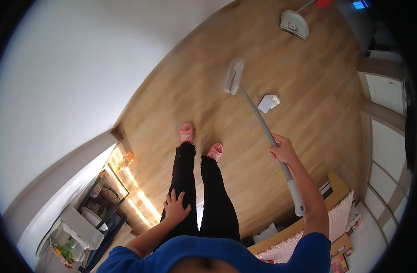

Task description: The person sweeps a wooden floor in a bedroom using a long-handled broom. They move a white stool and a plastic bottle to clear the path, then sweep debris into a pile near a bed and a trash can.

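home, living room | wood-plank floor (pixel 226 59) centre to 12 | plain white wall (pixel 72 68) at 9-10 | pink slippers (pixel 186 133) on feet, centre | patterned cushion (pixel 336 218) at 4-5 | white panelled doors (pixel 386 132) at 3 | dustpan (pixel 294 23) at 1

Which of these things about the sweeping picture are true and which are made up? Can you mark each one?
1. The right hand holds the grey broom handle. True.
2. The left hand holds the broom too. False: it rests flat on the black trouser leg.
3. The person wears pink slippers. True.
4. The crumpled white paper lies on a carpet. False: it lies on the bare wooden floor.
5. The broom head touches the paper. False: it is apart from it, to the paper's left.
6. A grey dustpan sits on the floor beyond the paper. True.
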`<action>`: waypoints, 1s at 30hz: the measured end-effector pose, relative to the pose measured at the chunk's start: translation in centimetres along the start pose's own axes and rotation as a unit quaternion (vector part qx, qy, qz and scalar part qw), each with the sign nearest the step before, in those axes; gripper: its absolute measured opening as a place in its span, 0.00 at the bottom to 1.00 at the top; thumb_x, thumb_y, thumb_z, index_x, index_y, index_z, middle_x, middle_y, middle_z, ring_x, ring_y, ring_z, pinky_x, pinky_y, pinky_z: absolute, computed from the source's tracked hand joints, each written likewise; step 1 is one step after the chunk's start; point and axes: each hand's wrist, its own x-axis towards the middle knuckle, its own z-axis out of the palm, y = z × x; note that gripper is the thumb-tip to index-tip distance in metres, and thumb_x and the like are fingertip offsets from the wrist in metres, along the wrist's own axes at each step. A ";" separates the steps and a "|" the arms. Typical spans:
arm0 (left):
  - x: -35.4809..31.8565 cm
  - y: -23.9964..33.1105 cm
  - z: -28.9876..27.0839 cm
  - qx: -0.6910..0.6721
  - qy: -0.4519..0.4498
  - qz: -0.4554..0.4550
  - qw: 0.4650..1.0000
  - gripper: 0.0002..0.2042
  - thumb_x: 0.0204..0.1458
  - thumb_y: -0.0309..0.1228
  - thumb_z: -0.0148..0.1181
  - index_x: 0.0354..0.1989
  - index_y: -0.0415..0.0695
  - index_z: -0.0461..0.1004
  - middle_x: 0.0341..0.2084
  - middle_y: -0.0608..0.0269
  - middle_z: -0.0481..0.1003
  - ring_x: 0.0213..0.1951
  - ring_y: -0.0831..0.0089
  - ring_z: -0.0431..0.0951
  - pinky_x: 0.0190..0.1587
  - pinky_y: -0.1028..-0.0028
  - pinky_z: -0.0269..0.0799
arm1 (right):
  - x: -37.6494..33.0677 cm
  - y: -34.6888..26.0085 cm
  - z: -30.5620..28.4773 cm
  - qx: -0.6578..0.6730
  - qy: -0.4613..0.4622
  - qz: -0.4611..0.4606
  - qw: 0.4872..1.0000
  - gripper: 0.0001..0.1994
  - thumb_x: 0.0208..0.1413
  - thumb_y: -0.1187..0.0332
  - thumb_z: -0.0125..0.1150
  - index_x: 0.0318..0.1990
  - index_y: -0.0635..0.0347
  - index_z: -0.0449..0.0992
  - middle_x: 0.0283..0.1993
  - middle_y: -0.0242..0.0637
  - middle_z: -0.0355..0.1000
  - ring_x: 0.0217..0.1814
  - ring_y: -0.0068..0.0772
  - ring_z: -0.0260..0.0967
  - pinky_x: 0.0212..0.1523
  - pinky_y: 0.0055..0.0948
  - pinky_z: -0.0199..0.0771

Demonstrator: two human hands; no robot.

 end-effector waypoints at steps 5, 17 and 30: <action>4.6 1.4 -3.2 0.043 0.003 0.064 0.997 0.27 0.38 0.45 0.54 0.50 0.54 0.61 0.54 0.50 0.52 0.54 0.45 0.51 0.47 0.47 0.53 | 1.7 -4.4 6.5 0.076 -0.078 0.000 0.994 0.27 0.43 0.77 0.55 0.54 0.63 0.58 0.17 0.34 0.65 0.12 0.18 0.58 0.10 0.19 0.58; 14.7 1.4 -16.2 0.001 0.003 0.136 0.991 0.21 0.39 0.41 0.56 0.44 0.53 0.67 0.48 0.56 0.62 0.49 0.57 0.60 0.45 0.58 0.58 | 18.3 -12.6 20.3 0.200 -0.276 0.112 0.933 0.08 0.41 0.80 0.54 0.33 0.68 0.68 0.17 0.39 0.65 0.11 0.21 0.59 0.08 0.19 0.55; 19.8 3.1 -22.1 0.003 -0.058 0.141 0.988 0.20 0.39 0.41 0.56 0.44 0.53 0.67 0.48 0.56 0.62 0.49 0.56 0.60 0.47 0.57 0.59 | 23.2 -23.9 -5.2 0.245 -0.009 0.027 0.969 0.20 0.39 0.81 0.53 0.45 0.68 0.66 0.17 0.40 0.65 0.13 0.20 0.59 0.10 0.18 0.55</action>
